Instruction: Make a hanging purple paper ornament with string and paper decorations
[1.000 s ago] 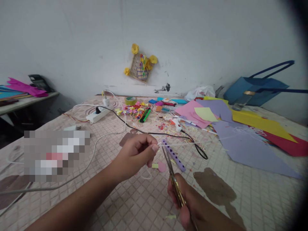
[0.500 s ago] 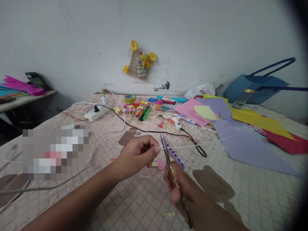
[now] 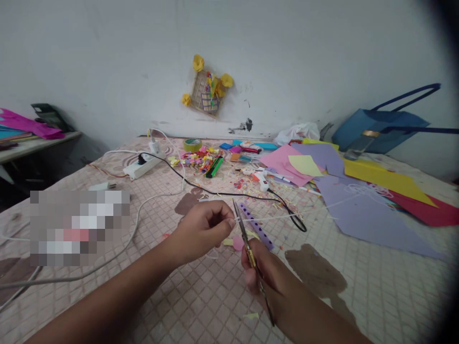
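My left hand (image 3: 206,229) is closed in a pinch on the end of a thin white string (image 3: 268,219), which stretches off to the right above the table. My right hand (image 3: 265,270) grips a pair of scissors (image 3: 247,243) with gold-coloured handles. The scissor blades point up and away from me and meet the string close to my left fingertips; they look closed or nearly so. Just beyond the scissors lies a purple strip with dark dots (image 3: 256,227). A pink paper piece (image 3: 238,242) rests on the tablecloth beneath my hands.
A white glue gun (image 3: 263,181) with a black cord lies behind my hands. Purple paper sheets (image 3: 358,215) cover the right side. A white power strip (image 3: 143,165), cables, a tape roll (image 3: 192,145) and a green-black cutter (image 3: 214,167) are farther back. A blue bag (image 3: 387,129) stands at right.
The scissor blades, slightly apart before, have come together at the string beside my left fingertips. The whole view has shifted a little.
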Demonstrator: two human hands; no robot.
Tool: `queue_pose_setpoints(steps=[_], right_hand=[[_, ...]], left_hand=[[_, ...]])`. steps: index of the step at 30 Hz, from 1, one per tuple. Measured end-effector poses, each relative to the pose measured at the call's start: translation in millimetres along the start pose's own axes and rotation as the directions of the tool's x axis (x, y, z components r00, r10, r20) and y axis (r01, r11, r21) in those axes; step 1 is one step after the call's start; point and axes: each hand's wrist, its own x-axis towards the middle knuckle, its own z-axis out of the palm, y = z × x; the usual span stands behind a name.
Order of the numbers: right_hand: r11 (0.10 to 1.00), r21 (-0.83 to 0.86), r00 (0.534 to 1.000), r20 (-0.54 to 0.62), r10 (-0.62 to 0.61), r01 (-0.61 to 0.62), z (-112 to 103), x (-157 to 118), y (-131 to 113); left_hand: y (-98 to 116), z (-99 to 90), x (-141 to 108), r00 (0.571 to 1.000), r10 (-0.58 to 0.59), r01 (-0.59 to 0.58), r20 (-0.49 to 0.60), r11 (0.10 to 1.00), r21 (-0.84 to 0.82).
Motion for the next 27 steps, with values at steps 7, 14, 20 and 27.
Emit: queue_pose_setpoints(steps=[7,14,20,27], right_hand=[[0.997,-0.063,0.998,-0.025,-0.052,0.051,-0.2,0.1,3.9],[0.996,-0.068,0.998,-0.012,-0.059,0.058,-1.1,0.5,5.1],[0.993,-0.1,0.998,-0.02,-0.057,0.055,-2.2,1.4,6.4],[0.987,-0.131,0.995,-0.033,-0.098,0.093,-2.2,2.9,8.9]], left_hand=[[-1.7,-0.9,0.7,1.0,-0.009,0.009,0.01,1.0,0.013],[-1.4,-0.8,0.2,1.0,-0.023,0.023,0.007,1.0,0.018],[-0.6,-1.7,0.0,1.0,-0.03,0.03,0.004,1.0,0.01],[0.3,-2.3,0.4,1.0,-0.029,0.029,-0.001,1.0,-0.004]])
